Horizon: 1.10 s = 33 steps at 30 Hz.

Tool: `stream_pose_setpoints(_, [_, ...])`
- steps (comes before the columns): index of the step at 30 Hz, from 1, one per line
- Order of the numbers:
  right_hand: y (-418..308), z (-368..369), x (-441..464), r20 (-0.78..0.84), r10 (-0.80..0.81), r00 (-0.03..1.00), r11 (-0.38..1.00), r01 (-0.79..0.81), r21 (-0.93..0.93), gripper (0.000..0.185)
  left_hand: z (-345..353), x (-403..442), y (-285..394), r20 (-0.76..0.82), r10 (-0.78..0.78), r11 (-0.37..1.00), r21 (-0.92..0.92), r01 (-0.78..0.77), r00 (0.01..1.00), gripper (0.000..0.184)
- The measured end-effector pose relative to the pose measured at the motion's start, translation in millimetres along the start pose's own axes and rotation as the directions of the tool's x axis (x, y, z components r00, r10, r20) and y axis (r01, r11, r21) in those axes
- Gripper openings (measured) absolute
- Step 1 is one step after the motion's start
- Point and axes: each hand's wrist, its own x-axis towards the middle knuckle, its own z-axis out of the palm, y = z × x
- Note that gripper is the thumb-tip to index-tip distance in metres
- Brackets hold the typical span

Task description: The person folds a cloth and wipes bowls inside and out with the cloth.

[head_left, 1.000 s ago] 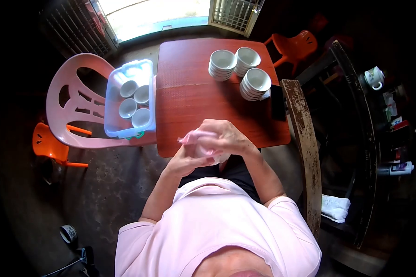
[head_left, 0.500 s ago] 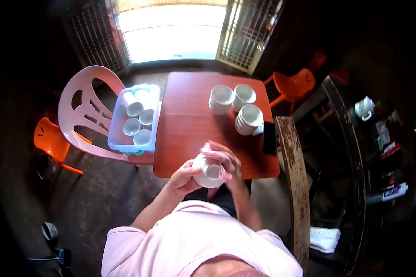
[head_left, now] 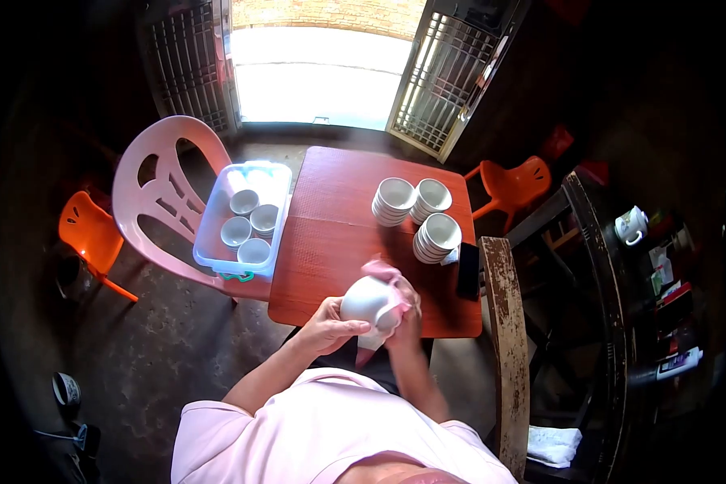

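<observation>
A white bowl [head_left: 362,301] is gripped by my left hand [head_left: 327,329] over the near edge of the red table [head_left: 323,242]. It is tilted, with its outer side showing. My right hand [head_left: 410,319] closes round a pink cloth [head_left: 381,269] and presses it against the bowl's right side; some of those fingers are hidden behind the cloth. Three stacks of white bowls stand farther back on the table: a left stack [head_left: 396,195], a back stack [head_left: 432,197] and a front stack [head_left: 441,234].
A clear plastic bin [head_left: 204,242] holding several white bowls rests on a pink chair [head_left: 131,194] at the table's left. A dark phone [head_left: 468,273] lies at the table's right edge, beside a worn wooden bench [head_left: 504,323]. Orange chairs [head_left: 89,230] stand on both sides.
The bowl has turned in my hands, so its foot faces me less and its side shows more. The cloth has shifted with my right hand round its right side. The camera view has tilted slightly.
</observation>
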Motion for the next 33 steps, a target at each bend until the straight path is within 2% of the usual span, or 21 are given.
stream_pose_setpoints(2, [27.5, -6.9, -7.4, -0.172, 0.141, 0.975, 0.973, -0.104, 0.207, 0.047, -3.0, 1.6, -5.4, -0.081, 0.075, 0.935, 0.353, -0.042, 0.994, 0.029])
stream_pose_setpoints(4, [30.1, -10.8, -5.0, -0.203, 0.196, 0.959, 0.937, -0.122, 0.327, 0.048, 8.0, 2.9, -7.5, -0.105, 0.04, 0.881, 0.473, 0.015, 0.994, 0.026])
stream_pose_setpoints(5, [22.4, -19.4, -0.2, -0.152, 0.178, 0.972, 0.935, -0.119, 0.334, 0.045, 7.2, 1.6, 1.1, -0.075, -0.076, 0.907, 0.41, 0.1, 0.994, 0.03])
stream_pose_setpoints(6, [14.2, -32.3, 4.3, -0.017, 0.214, 0.977, 0.957, -0.207, 0.202, 0.049, 2.3, 2.4, 7.4, -0.045, -0.166, 0.973, 0.156, 0.171, 0.985, 0.034])
stream_pose_setpoints(8, [-9.3, -39.5, 10.7, 0.021, 0.477, 0.879, 0.877, -0.474, -0.08, 0.05, -5.5, 6.6, 11.9, 0.015, -0.215, 0.976, -0.012, 0.216, 0.976, 0.038])
stream_pose_setpoints(9, [-13.2, -23.1, 12.5, 0.04, 0.368, 0.929, 0.929, -0.369, 0.016, 0.048, -0.8, 8.8, 11.2, 0.014, -0.175, 0.981, -0.078, 0.175, 0.985, 0.032])
stream_pose_setpoints(10, [8.4, -24.9, 10.8, -0.032, 0.162, 0.986, 0.982, -0.158, 0.099, 0.042, -3.4, 10.2, 4.9, -0.003, -0.118, 0.992, 0.041, 0.118, 0.993, 0.03])
stream_pose_setpoints(12, [43.1, -29.0, -7.9, -0.069, 0.139, 0.988, 0.774, -0.065, 0.63, 0.048, -11.4, 12.4, -14.0, -0.009, 0.012, 0.959, 0.283, -0.009, 1.0, 0.025])
stream_pose_setpoints(13, [53.0, -27.5, -16.9, -0.032, 0.118, 0.993, 0.601, -0.046, 0.798, 0.052, -6.7, 13.1, -18.0, 0.008, 0.071, 0.902, 0.427, -0.068, 0.997, 0.019])
stream_pose_setpoints(14, [54.4, -35.1, -19.5, -0.072, 0.257, 0.964, 0.568, -0.09, 0.818, 0.056, -1.8, 13.1, -19.0, -0.025, 0.074, 0.874, 0.483, -0.053, 0.997, 0.019])
stream_pose_setpoints(16, [37.2, -34.0, -12.8, -0.001, 0.215, 0.977, 0.804, -0.177, 0.568, 0.055, -3.2, 11.9, -6.8, -0.081, -0.098, 0.916, 0.383, 0.122, 0.992, 0.025])
stream_pose_setpoints(17, [23.9, -29.3, 2.1, -0.079, 0.208, 0.975, 0.967, -0.193, 0.166, 0.052, -11.6, 12.5, -4.7, -0.073, -0.177, 0.978, 0.1, 0.184, 0.981, 0.033])
stream_pose_setpoints(18, [1.3, -23.8, 7.6, 0.117, 0.205, 0.972, 0.978, -0.198, -0.07, 0.05, -19.9, 12.6, 1.0, -0.049, -0.266, 0.962, -0.077, 0.261, 0.963, 0.039])
stream_pose_setpoints(21, [-6.5, -17.9, 5.4, 0.035, 0.07, 0.997, 0.926, -0.052, -0.374, 0.044, -18.1, 15.6, 5.4, -0.01, -0.223, 0.942, -0.26, 0.213, 0.975, 0.046])
stream_pose_setpoints(22, [7.7, -24.1, 1.4, 0.125, -0.183, 0.975, 0.782, 0.222, -0.583, 0.05, -15.1, 16.8, 6.2, -0.036, -0.187, 0.918, -0.362, 0.161, 0.982, 0.048])
stream_pose_setpoints(24, [34.8, -12.4, -22.3, 0.12, -0.423, 0.898, 0.384, 0.298, -0.874, 0.059, -6.8, 20.1, 7.3, -0.098, -0.115, 0.835, -0.549, 0.042, 0.989, 0.052])
stream_pose_setpoints(25, [43.5, -3.5, -32.0, 0.143, -0.445, 0.884, 0.274, 0.287, -0.918, 0.061, -14.2, 20.7, 5.9, -0.092, -0.104, 0.816, -0.577, 0.032, 0.99, 0.054])
stream_pose_setpoints(26, [50.3, 4.5, -36.5, 0.119, -0.541, 0.832, 0.313, 0.331, -0.89, 0.055, -18.2, 18.1, 2.7, -0.078, -0.095, 0.832, -0.553, 0.036, 0.992, 0.054])
stream_pose_setpoints(28, [33.4, -8.9, -22.5, 0.281, -0.453, 0.846, 0.23, 0.415, -0.88, 0.049, -17.4, 12.8, 2.2, -0.05, -0.091, 0.863, -0.503, 0.054, 0.995, 0.052])
stream_pose_setpoints(30, [-22.1, 6.0, 4.4, 0.334, -0.141, 0.932, 0.525, 0.357, -0.773, 0.035, -18.4, 4.2, 7.5, 0.031, -0.174, 0.904, -0.391, 0.172, 0.984, 0.054])
stream_pose_setpoints(33, [-46.7, -6.6, 26.9, 0.443, 0.481, 0.756, 0.742, -0.081, -0.665, 0.031, -5.6, -1.0, -3.9, 0.008, -0.264, 0.948, -0.183, 0.261, 0.964, 0.055])
